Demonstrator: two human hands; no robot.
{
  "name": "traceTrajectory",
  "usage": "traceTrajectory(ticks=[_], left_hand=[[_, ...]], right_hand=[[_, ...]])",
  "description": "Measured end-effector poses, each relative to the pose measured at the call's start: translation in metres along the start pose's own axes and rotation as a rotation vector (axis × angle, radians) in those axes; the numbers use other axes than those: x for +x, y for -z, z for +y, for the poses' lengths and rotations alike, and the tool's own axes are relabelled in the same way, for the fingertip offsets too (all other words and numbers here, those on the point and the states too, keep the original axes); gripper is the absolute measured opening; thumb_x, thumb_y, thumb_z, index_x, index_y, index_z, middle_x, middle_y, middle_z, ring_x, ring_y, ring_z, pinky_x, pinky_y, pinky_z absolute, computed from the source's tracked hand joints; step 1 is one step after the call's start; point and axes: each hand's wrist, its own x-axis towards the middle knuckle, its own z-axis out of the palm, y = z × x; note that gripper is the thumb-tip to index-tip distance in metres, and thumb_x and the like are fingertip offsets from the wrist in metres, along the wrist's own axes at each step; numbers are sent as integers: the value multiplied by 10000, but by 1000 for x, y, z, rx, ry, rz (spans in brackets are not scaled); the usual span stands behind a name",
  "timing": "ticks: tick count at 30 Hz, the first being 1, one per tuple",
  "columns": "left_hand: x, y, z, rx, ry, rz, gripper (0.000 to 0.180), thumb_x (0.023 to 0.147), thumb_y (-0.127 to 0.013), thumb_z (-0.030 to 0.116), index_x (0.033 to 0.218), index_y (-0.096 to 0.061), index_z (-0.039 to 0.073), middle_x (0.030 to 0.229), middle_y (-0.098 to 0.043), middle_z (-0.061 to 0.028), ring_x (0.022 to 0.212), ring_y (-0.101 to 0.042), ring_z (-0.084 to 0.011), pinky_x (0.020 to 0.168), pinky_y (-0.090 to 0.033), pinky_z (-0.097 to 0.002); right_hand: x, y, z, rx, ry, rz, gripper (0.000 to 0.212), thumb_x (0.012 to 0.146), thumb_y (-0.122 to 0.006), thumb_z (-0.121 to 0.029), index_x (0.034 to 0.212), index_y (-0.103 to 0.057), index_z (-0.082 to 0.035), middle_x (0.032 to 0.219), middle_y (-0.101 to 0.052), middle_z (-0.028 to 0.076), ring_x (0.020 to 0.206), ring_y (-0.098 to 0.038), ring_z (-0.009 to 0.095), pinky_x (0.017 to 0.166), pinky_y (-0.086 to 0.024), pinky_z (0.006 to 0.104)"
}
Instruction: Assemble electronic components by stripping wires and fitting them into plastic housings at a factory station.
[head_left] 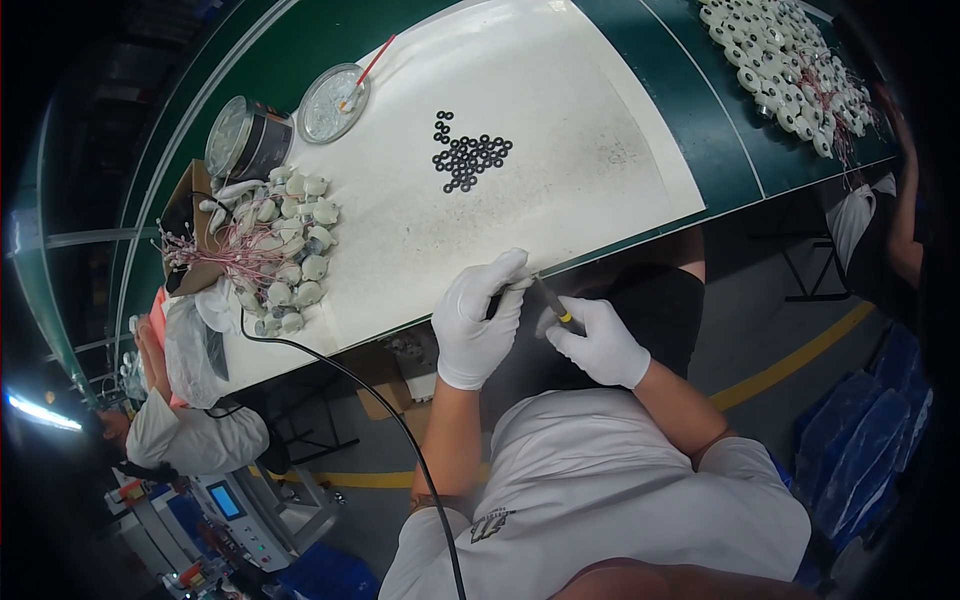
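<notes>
Both my hands wear white gloves and meet over the table's front edge. My left hand (470, 330) is closed, fingers and thumb pinched together. Whatever it holds is mostly hidden; only something dark shows between thumb and palm. In my right hand (602, 345) is a slim dark-handled tool (554, 301) with a yellow band, its thin tip pointing up toward my left fingertips. The tool's exact kind is unclear. Beyond my hands, several small black rings (470, 158) lie in a cluster on the white work sheet (560, 110).
Left of the sheet are piled round white parts with pink wires (290, 225), a metal tin (232, 135) and a shallow dish (330, 115) with a red stick. More white parts (780, 70) lie far right. A black cable (385, 395) crosses my left arm. People sit at both sides.
</notes>
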Motion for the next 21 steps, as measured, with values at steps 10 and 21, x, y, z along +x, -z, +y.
traceTrajectory(ticks=[10,21], left_hand=[[-1,0,-1,7,4,1,438,799,-811,-88,1200,-739,71,909,-771,-77,801,-742,-208,739,-583,-306],[6,8,12,53,23,-87,354,875,-793,-48,1215,-717,18,1070,-761,-121,924,-751,-189,821,-606,-302]], right_hand=[[0,0,2,-21,16,5,97,983,-610,-45,997,-682,19,766,-653,30,660,-569,60,611,-470,267],[-1,0,2,-9,36,14,104,983,-611,-45,1010,-686,21,760,-653,25,660,-574,61,615,-475,259]])
